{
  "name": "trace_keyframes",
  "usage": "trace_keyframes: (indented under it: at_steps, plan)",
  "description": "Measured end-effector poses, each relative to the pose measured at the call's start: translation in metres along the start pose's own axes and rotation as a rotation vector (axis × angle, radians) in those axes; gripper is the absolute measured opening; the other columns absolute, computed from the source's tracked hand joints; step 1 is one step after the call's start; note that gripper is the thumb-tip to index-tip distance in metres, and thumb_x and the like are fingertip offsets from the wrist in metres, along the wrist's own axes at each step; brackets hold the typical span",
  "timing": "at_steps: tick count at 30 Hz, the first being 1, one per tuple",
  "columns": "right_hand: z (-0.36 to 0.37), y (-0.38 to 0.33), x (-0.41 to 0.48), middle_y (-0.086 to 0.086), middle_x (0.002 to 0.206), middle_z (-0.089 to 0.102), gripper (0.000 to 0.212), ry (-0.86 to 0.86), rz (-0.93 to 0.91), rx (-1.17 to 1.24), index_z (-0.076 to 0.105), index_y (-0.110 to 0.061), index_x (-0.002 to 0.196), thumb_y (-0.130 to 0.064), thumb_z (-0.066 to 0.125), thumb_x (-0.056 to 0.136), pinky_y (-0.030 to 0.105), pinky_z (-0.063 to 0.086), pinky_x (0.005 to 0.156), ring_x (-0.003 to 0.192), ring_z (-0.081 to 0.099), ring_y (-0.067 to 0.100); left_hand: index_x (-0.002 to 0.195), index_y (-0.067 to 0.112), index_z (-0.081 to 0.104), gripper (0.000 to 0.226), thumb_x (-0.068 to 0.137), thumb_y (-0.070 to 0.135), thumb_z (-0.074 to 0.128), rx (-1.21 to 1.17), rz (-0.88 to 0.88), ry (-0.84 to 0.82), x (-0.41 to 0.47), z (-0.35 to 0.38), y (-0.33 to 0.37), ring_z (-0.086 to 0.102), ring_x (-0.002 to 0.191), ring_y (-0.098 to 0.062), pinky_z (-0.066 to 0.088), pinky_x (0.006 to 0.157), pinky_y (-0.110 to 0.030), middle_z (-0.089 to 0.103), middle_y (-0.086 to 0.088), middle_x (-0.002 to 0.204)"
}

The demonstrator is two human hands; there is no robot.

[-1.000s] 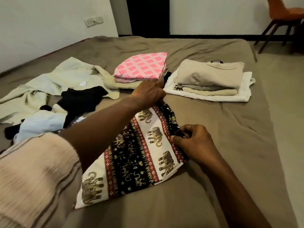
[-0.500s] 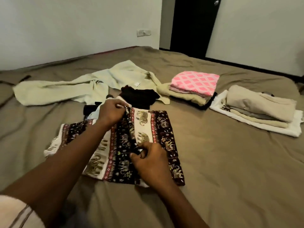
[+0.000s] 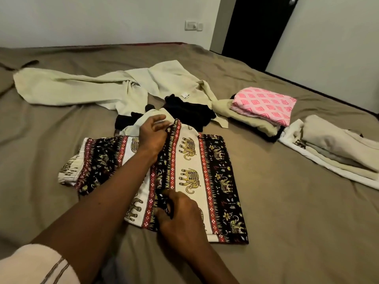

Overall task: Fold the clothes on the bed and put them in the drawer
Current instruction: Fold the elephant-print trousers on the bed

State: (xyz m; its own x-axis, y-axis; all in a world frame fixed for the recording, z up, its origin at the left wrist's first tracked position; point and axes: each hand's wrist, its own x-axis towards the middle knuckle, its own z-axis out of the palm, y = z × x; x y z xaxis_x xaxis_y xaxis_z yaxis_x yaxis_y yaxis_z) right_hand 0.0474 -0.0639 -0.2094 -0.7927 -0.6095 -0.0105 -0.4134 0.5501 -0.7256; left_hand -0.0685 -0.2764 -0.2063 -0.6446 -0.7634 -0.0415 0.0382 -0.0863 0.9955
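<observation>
The elephant cloth (image 3: 190,173) lies flat on the bed (image 3: 287,222), near the unfolded clothes (image 3: 92,87). The left hand (image 3: 152,138) rests on the far end of its fold, fingers loosely spread. The right hand (image 3: 180,218) pinches the fold's near end.

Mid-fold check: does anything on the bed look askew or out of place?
The printed cloth has a raised ridge down its middle and its left end is bunched, not flat. Behind it, a pale green garment and black clothes lie unfolded.
</observation>
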Motion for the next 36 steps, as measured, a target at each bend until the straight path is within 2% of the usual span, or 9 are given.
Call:
trace_keyframes:
  at_steps: [4, 7, 10, 13, 18, 23, 28, 32, 36]
  plan:
    - [-0.008, 0.002, -0.006, -0.013, 0.097, 0.069, 0.039, -0.093, -0.021, 0.144, 0.068, -0.032, 0.127, -0.05, 0.068, 0.092, 0.029, 0.056, 0.083, 0.088, 0.065, 0.004, 0.12, 0.021, 0.067, 0.044, 0.082, 0.004, 0.077, 0.194, -0.025, 0.071, 0.008, 0.004, -0.011, 0.065, 0.11, -0.016, 0.053, 0.103, -0.036, 0.069, 0.004, 0.115]
    - [-0.028, 0.011, -0.002, -0.012, 0.1, 0.071, 0.017, 0.093, 0.025, 0.34, 0.072, -0.033, 0.108, -0.044, 0.068, 0.096, 0.027, 0.06, 0.08, 0.092, 0.068, 0.005, 0.116, 0.017, 0.07, 0.04, 0.079, 0.003, 0.079, 0.404, 0.181, 0.101, 0.007, 0.006, -0.017, 0.067, 0.103, -0.014, 0.052, 0.09, -0.022, 0.071, 0.0, 0.114]
    - [-0.059, 0.041, 0.012, -0.008, 0.116, 0.059, 0.028, 0.412, 0.199, 0.019, 0.063, -0.034, 0.12, -0.046, 0.066, 0.095, 0.038, 0.055, 0.092, 0.109, 0.059, 0.011, 0.114, 0.02, 0.069, 0.038, 0.081, 0.004, 0.077, 0.549, 0.344, 0.165, 0.007, 0.003, -0.013, 0.064, 0.104, -0.019, 0.048, 0.084, -0.02, 0.062, -0.007, 0.121]
    - [-0.088, 0.067, 0.015, 0.004, 0.134, 0.051, 0.063, 0.226, 0.449, -0.303, 0.046, -0.026, 0.144, -0.061, 0.058, 0.093, 0.042, 0.048, 0.095, 0.122, 0.052, 0.024, 0.124, 0.021, 0.061, 0.046, 0.081, 0.005, 0.069, 0.896, 0.572, 0.151, -0.006, 0.009, -0.01, 0.054, 0.114, -0.027, 0.048, 0.091, -0.038, 0.05, -0.009, 0.13]
    - [-0.102, 0.083, 0.014, -0.002, 0.118, 0.067, 0.055, 0.132, 0.508, -0.344, 0.051, -0.025, 0.13, -0.066, 0.054, 0.094, 0.032, 0.047, 0.077, 0.102, 0.066, 0.021, 0.143, 0.02, 0.05, 0.058, 0.088, 0.005, 0.063, 0.96, 0.73, -0.326, -0.032, 0.069, 0.006, 0.063, 0.103, -0.023, 0.055, 0.081, -0.033, 0.044, -0.007, 0.145]
    - [-0.108, 0.101, 0.018, -0.009, 0.087, 0.071, 0.038, 0.156, 0.496, -0.131, 0.065, -0.027, 0.096, -0.064, 0.064, 0.087, 0.036, 0.057, 0.077, 0.081, 0.068, 0.015, 0.16, 0.042, 0.017, 0.092, 0.09, 0.012, 0.069, 1.561, 0.671, -0.794, -0.007, 0.141, 0.026, 0.053, 0.131, -0.034, 0.053, 0.101, -0.046, 0.026, -0.003, 0.167]
    - [-0.108, 0.103, 0.008, -0.008, 0.094, 0.067, 0.032, 0.166, 0.427, -0.094, 0.058, -0.027, 0.102, -0.057, 0.062, 0.092, 0.033, 0.049, 0.074, 0.09, 0.065, 0.02, 0.145, 0.033, 0.044, 0.064, 0.09, 0.021, 0.074, 1.973, 0.981, -1.139, -0.007, 0.173, 0.047, 0.057, 0.112, -0.023, 0.045, 0.079, -0.032, 0.053, -0.004, 0.133]
    - [-0.11, 0.104, 0.012, -0.009, 0.107, 0.072, 0.043, 0.088, 0.471, 0.26, 0.064, -0.024, 0.115, -0.045, 0.08, 0.081, 0.034, 0.058, 0.082, 0.093, 0.07, 0.014, 0.109, 0.022, 0.064, 0.017, 0.094, 0.014, 0.066, 1.908, 1.158, -1.117, -0.007, 0.187, 0.06, 0.06, 0.095, -0.02, 0.038, 0.07, -0.029, 0.053, 0.003, 0.102]
    - [-0.161, 0.134, 0.0, -0.005, 0.093, 0.077, 0.035, 0.214, 0.54, 0.402, 0.075, -0.02, 0.107, -0.034, 0.087, 0.077, 0.039, 0.063, 0.079, 0.081, 0.074, 0.015, 0.096, 0.026, 0.061, 0.017, 0.092, 0.009, 0.063, 1.605, 1.114, -0.946, -0.025, 0.225, 0.077, 0.056, 0.092, -0.019, 0.04, 0.075, -0.031, 0.058, 0.0, 0.1]
